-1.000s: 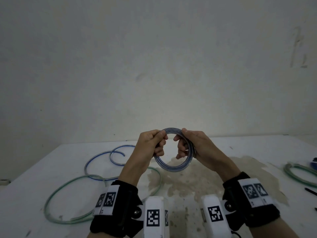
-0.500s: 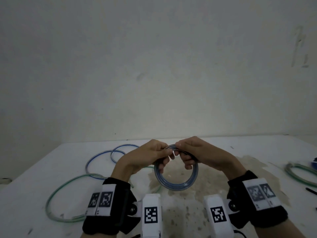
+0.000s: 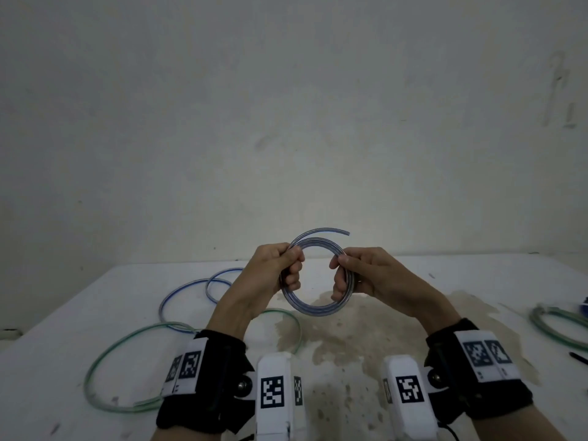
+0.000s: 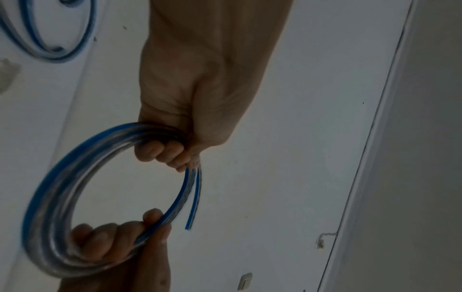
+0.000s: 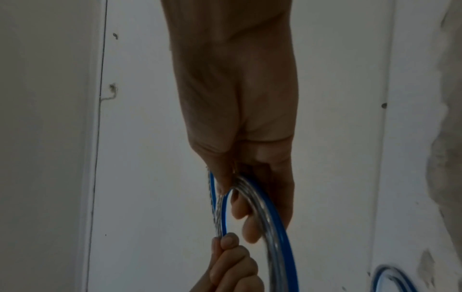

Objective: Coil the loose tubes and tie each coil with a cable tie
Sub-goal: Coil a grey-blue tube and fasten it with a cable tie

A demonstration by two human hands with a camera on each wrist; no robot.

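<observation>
A clear tube with a blue stripe is wound into a small coil (image 3: 315, 308) held upright above the white table (image 3: 413, 281). My left hand (image 3: 281, 264) grips the coil's left side, fingers curled through the ring (image 4: 160, 150). My right hand (image 3: 353, 272) grips the right side the same way (image 5: 250, 207). One free tube end (image 3: 345, 232) sticks out over the top of the coil, toward the right. The same coil (image 4: 50, 197) fills the left wrist view, with the free end (image 4: 191, 217) loose. No cable tie is on the coil that I can see.
On the table to the left lie a loose blue-striped tube (image 3: 191, 286) and a larger loose green tube (image 3: 105, 361). A green coil (image 3: 550, 323) lies at the right edge, with a thin dark object (image 3: 577, 358) near it. A brownish stain (image 3: 366, 329) marks the table's middle.
The coil has been lifted and turned upright again after a dip toward the table. My hands moved apart to its two sides, and a tube end now springs free over the top.
</observation>
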